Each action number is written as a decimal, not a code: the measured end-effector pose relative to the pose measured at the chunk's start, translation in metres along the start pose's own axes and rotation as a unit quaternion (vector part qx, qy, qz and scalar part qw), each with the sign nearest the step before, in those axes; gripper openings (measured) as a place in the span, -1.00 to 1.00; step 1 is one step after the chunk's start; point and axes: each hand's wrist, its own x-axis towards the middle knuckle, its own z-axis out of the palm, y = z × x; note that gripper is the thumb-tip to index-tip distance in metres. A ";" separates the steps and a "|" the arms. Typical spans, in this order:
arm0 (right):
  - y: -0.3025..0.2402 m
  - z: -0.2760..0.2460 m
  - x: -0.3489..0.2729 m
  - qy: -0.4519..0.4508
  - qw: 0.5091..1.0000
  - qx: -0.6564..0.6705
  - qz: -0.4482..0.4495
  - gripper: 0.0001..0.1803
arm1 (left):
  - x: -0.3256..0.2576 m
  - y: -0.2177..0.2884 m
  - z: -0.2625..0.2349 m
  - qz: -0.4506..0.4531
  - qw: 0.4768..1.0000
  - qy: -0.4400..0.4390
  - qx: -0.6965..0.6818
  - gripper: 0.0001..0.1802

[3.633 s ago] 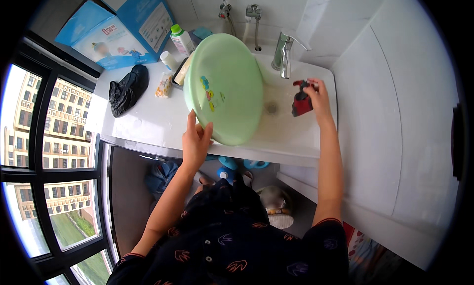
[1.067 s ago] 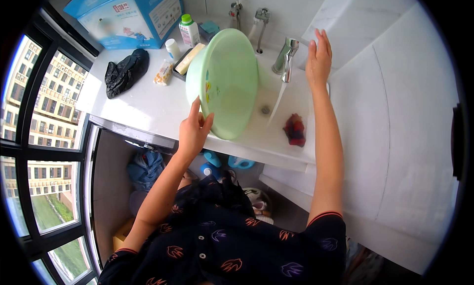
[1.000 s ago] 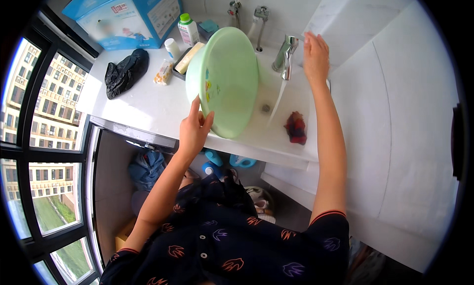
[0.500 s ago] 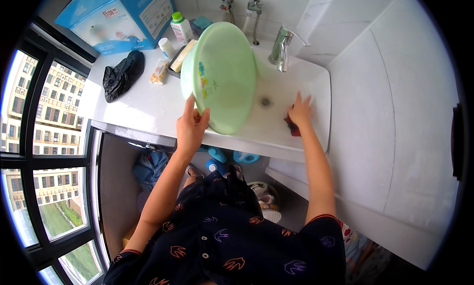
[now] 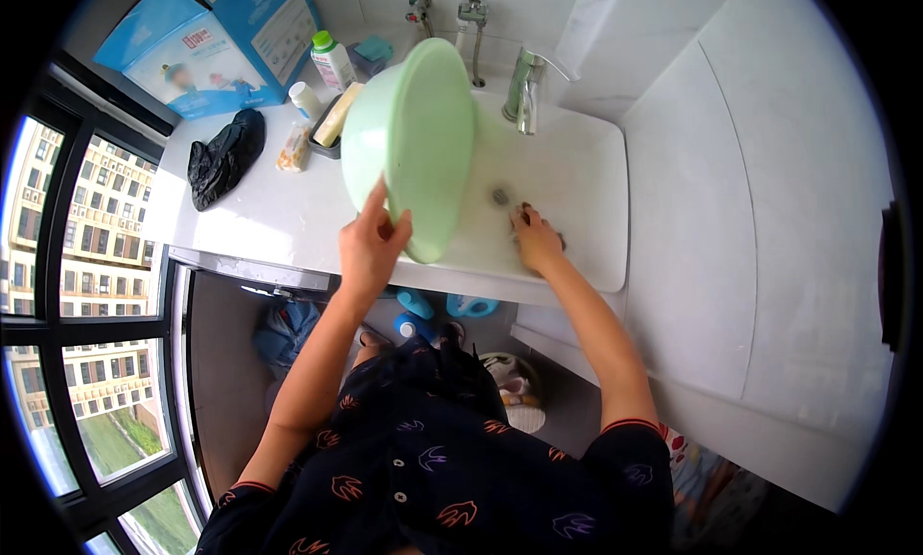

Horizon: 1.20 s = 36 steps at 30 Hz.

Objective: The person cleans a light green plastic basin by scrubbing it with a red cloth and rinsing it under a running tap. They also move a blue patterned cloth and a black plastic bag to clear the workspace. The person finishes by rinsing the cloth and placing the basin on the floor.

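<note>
Seemingly, the left hand [image 5: 373, 247] pinches the basin [image 5: 430, 151], upper centre, to tilt it. I can't tell the right hand's grip.

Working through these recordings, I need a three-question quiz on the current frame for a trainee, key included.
1. True or false: the left hand holds the tilted basin by its rim.
2. Where is the right hand?
A) on the tap
B) over the sink
C) on the black bag
3. Fill in: the tall bottle beside the blue box has a ___ cap.

Key: 1. True. 2. B. 3. green.
</note>
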 end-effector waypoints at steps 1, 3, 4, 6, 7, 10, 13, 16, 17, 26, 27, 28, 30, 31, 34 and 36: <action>0.003 -0.002 0.004 -0.021 0.998 0.026 0.056 -0.26 | 0.002 -0.003 -0.006 -0.030 0.999 -0.008 -0.006 -0.35; -0.010 -0.038 0.003 -0.064 0.982 0.077 0.161 -0.25 | 0.004 -0.013 -0.013 -0.091 0.992 -0.019 -0.085 -0.36; -0.007 -0.019 0.006 -0.031 0.989 0.015 0.143 -0.28 | 0.003 -0.014 -0.013 -0.104 0.990 -0.030 -0.091 -0.35; -0.014 -0.031 0.009 -0.074 0.992 0.085 0.057 -0.32 | 0.003 -0.016 -0.019 -0.130 0.985 -0.046 -0.100 -0.34; -0.017 -0.039 0.010 -0.095 0.988 0.119 0.013 -0.33 | 0.002 -0.019 -0.021 -0.133 0.985 -0.050 -0.097 -0.34; -0.059 -0.076 0.023 0.004 0.954 0.299 -0.010 -0.47 | -0.006 -0.023 -0.015 -0.132 0.985 -0.050 -0.099 -0.33; -0.104 -0.075 0.045 0.056 0.897 0.416 -0.139 -0.61 | -0.008 -0.021 -0.011 -0.138 0.982 -0.062 -0.116 -0.32; -0.153 -0.080 0.054 -0.146 0.842 0.464 -0.235 -0.62 | -0.009 -0.024 -0.010 -0.124 0.987 -0.059 -0.086 -0.30; -0.156 -0.054 0.068 -0.110 0.862 0.411 -0.275 -0.62 | -0.009 -0.021 -0.010 -0.119 0.988 -0.057 -0.078 -0.30; -0.116 -0.040 0.136 0.234 0.966 -0.009 -0.106 -0.56 | -0.018 -0.011 -0.014 -0.082 0.991 -0.096 -0.051 -0.25; -0.119 -0.037 0.138 0.207 0.973 0.034 -0.096 -0.59 | -0.020 -0.011 -0.012 -0.082 0.990 -0.100 -0.055 -0.24; -0.120 -0.034 0.136 0.179 0.977 0.075 -0.083 -0.61 | -0.020 -0.010 -0.011 -0.086 0.988 -0.114 -0.056 -0.24; -0.118 -0.027 0.120 0.105 0.983 0.112 -0.105 -0.62 | -0.021 -0.011 -0.011 -0.080 0.986 -0.132 -0.065 -0.21; -0.110 -0.013 0.108 0.088 0.975 0.164 -0.125 -0.62 | -0.021 -0.011 -0.010 -0.075 0.985 -0.134 -0.079 -0.20; -0.097 0.006 0.071 0.036 0.948 0.219 -0.229 -0.61 | -0.018 -0.006 -0.009 -0.059 0.981 -0.147 -0.109 -0.17; -0.100 -0.016 0.048 -0.002 0.941 0.282 -0.189 -0.61 | -0.014 0.000 -0.008 -0.042 0.980 -0.137 -0.137 -0.18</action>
